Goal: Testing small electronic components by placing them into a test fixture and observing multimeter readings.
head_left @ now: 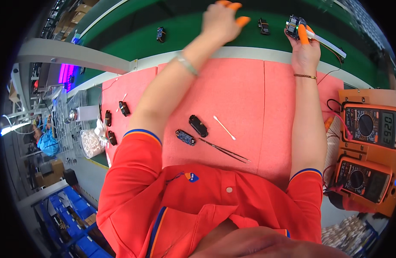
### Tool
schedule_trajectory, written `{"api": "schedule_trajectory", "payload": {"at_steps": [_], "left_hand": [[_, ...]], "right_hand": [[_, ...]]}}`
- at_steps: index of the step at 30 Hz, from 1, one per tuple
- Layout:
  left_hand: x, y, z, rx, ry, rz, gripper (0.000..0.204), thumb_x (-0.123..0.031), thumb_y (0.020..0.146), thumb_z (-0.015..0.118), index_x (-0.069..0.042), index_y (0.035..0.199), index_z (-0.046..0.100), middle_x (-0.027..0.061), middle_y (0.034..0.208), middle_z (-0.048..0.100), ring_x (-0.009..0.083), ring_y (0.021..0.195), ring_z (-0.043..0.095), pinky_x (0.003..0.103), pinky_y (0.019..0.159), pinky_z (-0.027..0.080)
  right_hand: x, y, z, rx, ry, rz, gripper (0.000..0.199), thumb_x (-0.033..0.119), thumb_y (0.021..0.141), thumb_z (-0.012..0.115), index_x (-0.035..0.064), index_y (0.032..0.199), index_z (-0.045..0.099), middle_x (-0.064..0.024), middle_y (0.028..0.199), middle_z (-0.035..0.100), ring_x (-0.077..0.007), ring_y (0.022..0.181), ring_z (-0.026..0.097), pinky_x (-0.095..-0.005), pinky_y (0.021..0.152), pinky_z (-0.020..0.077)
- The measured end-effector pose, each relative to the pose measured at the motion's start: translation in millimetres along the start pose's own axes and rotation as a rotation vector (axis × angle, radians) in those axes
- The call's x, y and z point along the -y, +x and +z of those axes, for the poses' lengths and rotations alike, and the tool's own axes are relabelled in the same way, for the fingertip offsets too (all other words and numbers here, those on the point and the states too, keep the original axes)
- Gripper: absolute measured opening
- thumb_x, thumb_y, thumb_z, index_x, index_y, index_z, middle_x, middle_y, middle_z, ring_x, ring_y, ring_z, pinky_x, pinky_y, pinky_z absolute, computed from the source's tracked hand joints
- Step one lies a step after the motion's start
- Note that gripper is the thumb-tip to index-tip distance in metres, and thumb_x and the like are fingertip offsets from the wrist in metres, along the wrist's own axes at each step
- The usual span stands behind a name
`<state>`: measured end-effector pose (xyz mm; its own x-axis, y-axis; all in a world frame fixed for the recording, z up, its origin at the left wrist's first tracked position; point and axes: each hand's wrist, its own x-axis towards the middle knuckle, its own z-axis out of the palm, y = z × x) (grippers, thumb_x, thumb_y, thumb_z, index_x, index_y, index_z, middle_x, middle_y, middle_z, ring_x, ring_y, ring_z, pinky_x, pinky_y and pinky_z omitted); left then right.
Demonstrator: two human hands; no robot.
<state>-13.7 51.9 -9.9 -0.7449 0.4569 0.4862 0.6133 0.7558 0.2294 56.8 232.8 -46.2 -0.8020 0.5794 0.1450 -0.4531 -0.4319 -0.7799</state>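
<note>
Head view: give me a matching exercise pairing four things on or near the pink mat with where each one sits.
Things:
1. tweezers
2. cotton swab
3. multimeters
4. small black part with a green light

Places:
A. in the right hand, over the green belt
B. on the orange stand at the mat's right edge
C. on the pink mat, just right of the black oblong case
D. on the mat's near part, right of the blue circuit board

Pairs: 1-D, 2-C, 3-B, 4-A

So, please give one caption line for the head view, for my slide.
Right hand holds a small black part over the green belt; left hand reaches out empty; tweezers lie on the pink mat.
</note>
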Motion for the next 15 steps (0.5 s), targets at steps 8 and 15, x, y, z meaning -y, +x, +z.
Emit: {"api": "schedule_trajectory", "payload": {"at_steps": [8, 15], "left_hand": [[161.6, -64.1, -66.0, 0.345, 0.252, -0.416, 0.039, -0.031, 0.073, 0.058, -0.007, 0.104, 0.054, 0.0134, 0.092, 0.059, 0.0268, 0.086, 0.056, 0.033, 0.072, 0.044], [74.9, -31.7, -37.2, 0.308, -1.035, -0.451, 0.029, -0.004, 0.078, 0.051, 0.003, 0.106, 0.047, 0.0093, 0.097, 0.055, 0.0158, 0.087, 0.054, 0.025, 0.078, 0.043]], "right_hand": [[-3.6, -9.1, 20.0, 0.030, -0.057, 0.076, 0.025, 0.005, 0.080, 0.052, -0.0031, 0.104, 0.047, -0.0115, 0.096, 0.052, -0.0206, 0.088, 0.054, -0.0383, 0.079, 0.0469], [4.4, -17.4, 22.6, -0.008, -0.134, 0.075, 0.023, 0.002, 0.078, 0.053, -0.0023, 0.100, 0.047, -0.0097, 0.093, 0.053, -0.0190, 0.083, 0.056, -0.0346, 0.074, 0.0501]]}}
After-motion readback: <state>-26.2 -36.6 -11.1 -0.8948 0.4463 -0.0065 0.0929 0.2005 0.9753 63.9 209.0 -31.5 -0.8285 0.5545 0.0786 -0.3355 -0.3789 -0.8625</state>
